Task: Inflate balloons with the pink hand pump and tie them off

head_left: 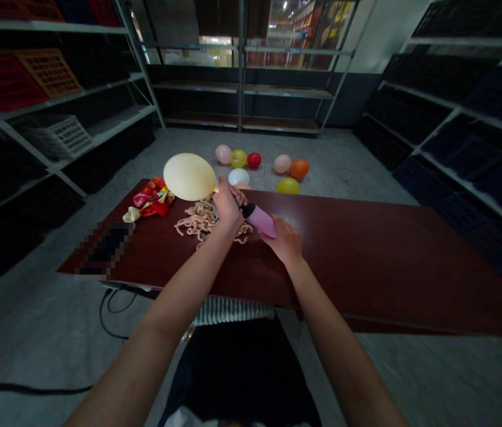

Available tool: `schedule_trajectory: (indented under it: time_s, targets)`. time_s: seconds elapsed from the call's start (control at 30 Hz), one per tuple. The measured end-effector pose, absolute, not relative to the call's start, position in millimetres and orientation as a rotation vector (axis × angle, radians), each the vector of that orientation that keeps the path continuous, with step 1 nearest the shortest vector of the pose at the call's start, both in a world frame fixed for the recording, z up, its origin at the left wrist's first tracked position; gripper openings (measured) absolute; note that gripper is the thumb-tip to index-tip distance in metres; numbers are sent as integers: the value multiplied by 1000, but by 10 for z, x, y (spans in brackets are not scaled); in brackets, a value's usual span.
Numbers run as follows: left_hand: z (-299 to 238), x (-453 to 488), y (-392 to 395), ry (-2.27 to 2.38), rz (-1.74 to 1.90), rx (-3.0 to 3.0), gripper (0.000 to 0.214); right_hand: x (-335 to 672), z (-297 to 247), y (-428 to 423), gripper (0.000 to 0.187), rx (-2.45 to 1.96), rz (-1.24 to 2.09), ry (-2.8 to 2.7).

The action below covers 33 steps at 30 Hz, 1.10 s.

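Note:
A pale yellow inflated balloon [189,177] is held at its neck by my left hand [227,204], its fingers closed. Around a pink balloon pump [262,222] with a black end, the fingers of my right hand [288,242] are wrapped. The pump's black end points toward my left hand and sits close to its fingers; whether the two touch is hard to see. Beneath my left hand lies a heap of beige curly strands [200,219] on the dark red table [366,255]. Crumpled red, yellow and pink pieces [155,198] rest left of the heap.
A blurred-out dark flat object [106,248] lies at the table's left end. Several balloons, among them an orange balloon [299,169] and a red balloon [253,160], are on the floor behind the table. Shelves with crates [48,71] line both sides. A black cable [28,388] crosses the floor.

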<state>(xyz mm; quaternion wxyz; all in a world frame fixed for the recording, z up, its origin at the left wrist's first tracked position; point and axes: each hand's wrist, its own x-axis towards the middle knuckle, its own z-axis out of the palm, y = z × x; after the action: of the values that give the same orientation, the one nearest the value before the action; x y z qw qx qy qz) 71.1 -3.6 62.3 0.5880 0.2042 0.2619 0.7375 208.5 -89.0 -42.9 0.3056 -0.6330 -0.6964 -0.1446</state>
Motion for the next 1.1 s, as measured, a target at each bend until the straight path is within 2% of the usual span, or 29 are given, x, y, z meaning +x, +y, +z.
schedule_trajectory:
  time_s: [0.53,0.83,1.1]
  targets:
    - [588,-131,95,725,1667,204,49,1971,-418,-896,44,-1534,-490,-2068]
    - [949,-678,258,723,1724,289,52,1911,-312,-931,43,-1525,-343,-2067]
    - [1381,-240,154,676,1810,494,53,2017,-384,-887,47,-1563,-260,-1873]
